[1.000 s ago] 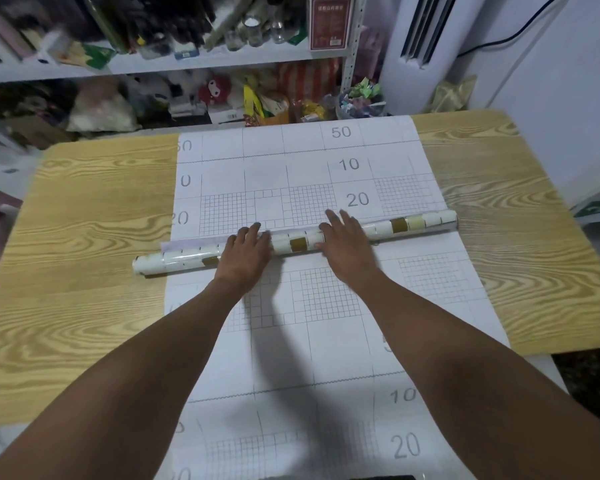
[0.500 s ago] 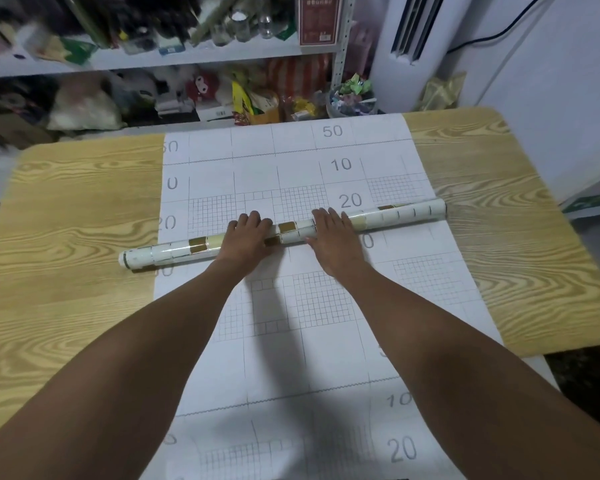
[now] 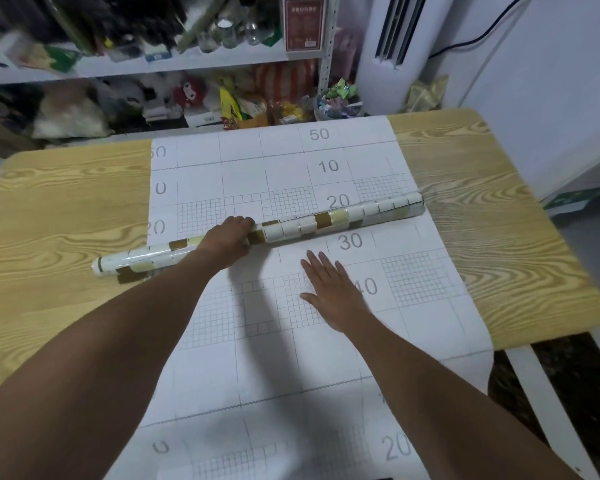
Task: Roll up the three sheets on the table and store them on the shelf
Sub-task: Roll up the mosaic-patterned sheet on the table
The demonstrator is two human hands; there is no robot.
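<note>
Since half a second ago the right hand has come off the roll and drawn back; it lies flat on the gridded sheet, fingers spread, holding nothing. The left hand stays on the roll, fingers curled over its top. Just beyond the right hand's fingertips, the roll runs crosswise and slanted, one end past the left hand over the bare table. The left hand is nearer, and a lift would probably want the right hand back too.
</note>
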